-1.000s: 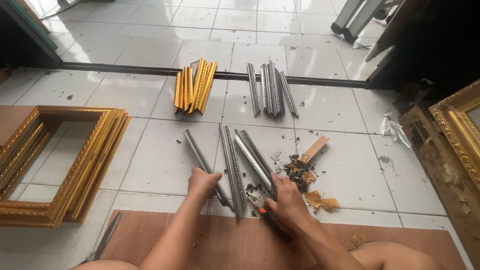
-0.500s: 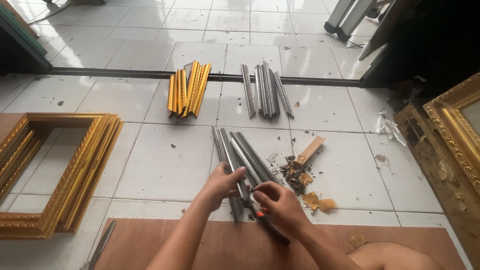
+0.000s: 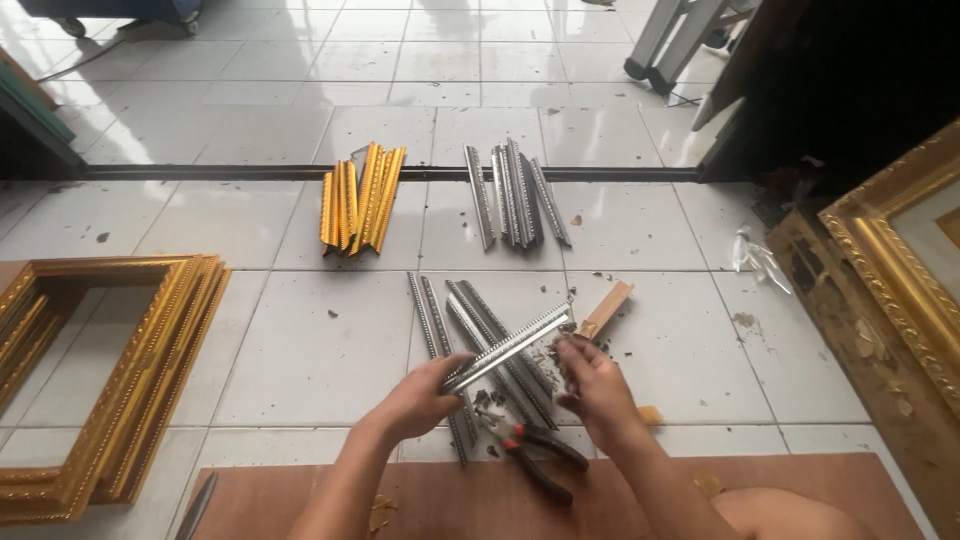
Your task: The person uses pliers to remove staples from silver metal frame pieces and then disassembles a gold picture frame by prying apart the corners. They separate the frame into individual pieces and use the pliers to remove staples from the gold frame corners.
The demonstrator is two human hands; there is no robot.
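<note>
My left hand (image 3: 425, 395) grips the near end of a silver frame moulding strip (image 3: 510, 347), lifted and slanting up to the right. My right hand (image 3: 592, 378) pinches the strip's far end. Under it, several more silver strips (image 3: 470, 330) lie on the white tiled floor (image 3: 320, 340). Red-handled pliers (image 3: 540, 455) rest on the floor just in front of my right wrist. A short wooden piece (image 3: 607, 308) and dark scraps lie beyond my right hand.
A bundle of gold strips (image 3: 358, 198) and another of silver strips (image 3: 515, 193) lie farther off by a dark floor track. Stacked gold frames (image 3: 120, 380) sit at left, a large gold frame (image 3: 905, 270) at right. A brown board (image 3: 480, 500) lies near me.
My right hand has put down the pliers. Both hands have raised one silver strip off the pile and turned it crosswise.
</note>
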